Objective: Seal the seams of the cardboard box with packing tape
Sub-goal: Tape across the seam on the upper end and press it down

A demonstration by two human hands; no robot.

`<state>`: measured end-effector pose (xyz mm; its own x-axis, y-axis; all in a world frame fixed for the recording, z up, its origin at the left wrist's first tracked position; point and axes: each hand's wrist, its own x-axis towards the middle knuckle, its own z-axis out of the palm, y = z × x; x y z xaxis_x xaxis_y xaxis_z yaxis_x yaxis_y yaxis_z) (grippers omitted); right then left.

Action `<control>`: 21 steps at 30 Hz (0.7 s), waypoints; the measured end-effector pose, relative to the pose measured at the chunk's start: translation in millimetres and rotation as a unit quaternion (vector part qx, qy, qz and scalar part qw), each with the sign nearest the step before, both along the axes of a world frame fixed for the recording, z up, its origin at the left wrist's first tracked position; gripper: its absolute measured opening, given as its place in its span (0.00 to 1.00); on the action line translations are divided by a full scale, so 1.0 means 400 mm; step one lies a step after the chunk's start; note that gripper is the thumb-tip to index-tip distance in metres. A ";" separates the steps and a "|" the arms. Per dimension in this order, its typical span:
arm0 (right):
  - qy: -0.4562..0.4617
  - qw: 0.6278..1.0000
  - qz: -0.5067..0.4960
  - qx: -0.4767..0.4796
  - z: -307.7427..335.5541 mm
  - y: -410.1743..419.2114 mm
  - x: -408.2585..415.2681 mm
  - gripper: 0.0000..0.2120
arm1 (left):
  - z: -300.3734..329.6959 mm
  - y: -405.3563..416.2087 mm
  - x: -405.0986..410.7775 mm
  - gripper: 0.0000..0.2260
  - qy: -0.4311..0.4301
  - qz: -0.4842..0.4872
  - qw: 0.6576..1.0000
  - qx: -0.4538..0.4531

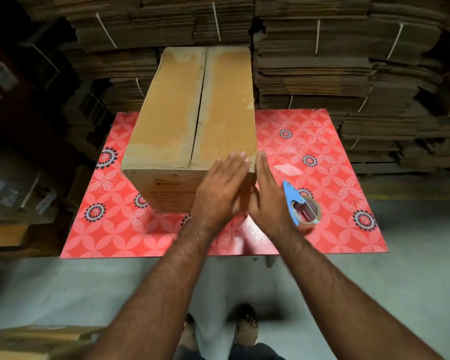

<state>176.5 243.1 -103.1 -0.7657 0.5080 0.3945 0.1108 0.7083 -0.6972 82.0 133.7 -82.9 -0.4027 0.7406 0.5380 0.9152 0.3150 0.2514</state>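
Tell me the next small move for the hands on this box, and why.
Probably the right hand should reach for the tape dispenser lying just right of it on the red table. Both hands are flat at the near right corner of the cardboard box, the left hand steadying it, while the centre seam looks open.

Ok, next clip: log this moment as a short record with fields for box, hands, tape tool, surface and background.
box: cardboard box on the table, flaps closed, centre seam visible
left hand: left hand flat, fingers straight, pressing the box's near right corner
right hand: right hand flat against the box's right side at that corner
tape tool: blue tape dispenser lying on the table, unheld, right of the hands
surface: red flowered table
background: stacks of flattened cartons
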 end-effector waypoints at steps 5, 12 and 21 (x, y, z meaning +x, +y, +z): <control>-0.041 0.984 -0.015 -0.171 -0.018 -0.063 -0.012 0.47 | 0.009 0.035 0.013 0.30 -0.054 -0.019 0.998 -0.027; -0.089 0.978 -0.030 -0.186 0.014 -0.013 0.020 0.47 | 0.090 0.044 0.004 0.29 -0.136 -0.044 0.988 -0.063; -0.119 0.970 -0.002 -0.214 0.020 -0.002 0.033 0.41 | 0.037 0.085 0.025 0.10 -0.074 0.033 0.997 -0.008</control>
<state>189.9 242.3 -95.0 -0.8064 0.5901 -0.0404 0.3069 0.3591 -0.8814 92.1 167.8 -68.3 -0.5243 0.7184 0.4572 0.8460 0.3784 0.3757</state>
